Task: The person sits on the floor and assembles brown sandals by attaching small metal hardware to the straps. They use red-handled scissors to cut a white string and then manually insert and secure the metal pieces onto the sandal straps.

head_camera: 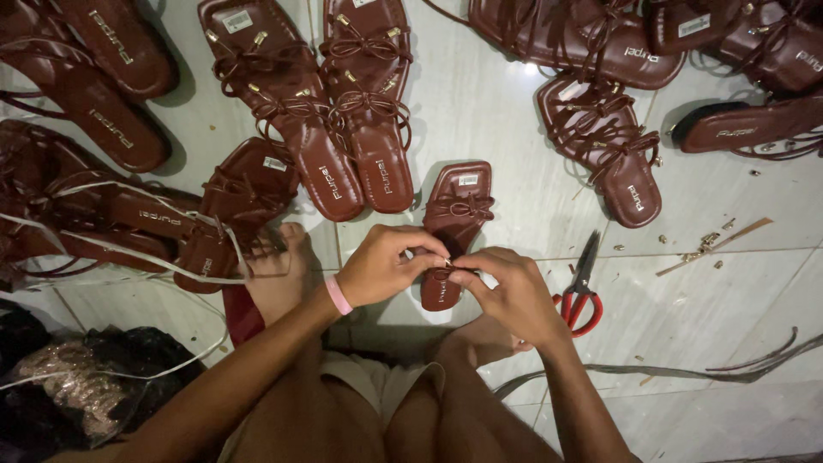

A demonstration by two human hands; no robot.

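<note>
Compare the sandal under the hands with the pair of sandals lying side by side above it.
The sandal under the hands lies alone, and both the left hand and the right hand pinch its lower strap; the pair of sandals lies untouched, soles together. The pair's bows carry gold tips; none show on the single one. All are dark brown, strappy, with a white sticker at the toe.

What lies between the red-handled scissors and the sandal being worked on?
The person's right hand fills that stretch in the head view, between the scissors and the sandal.
</note>
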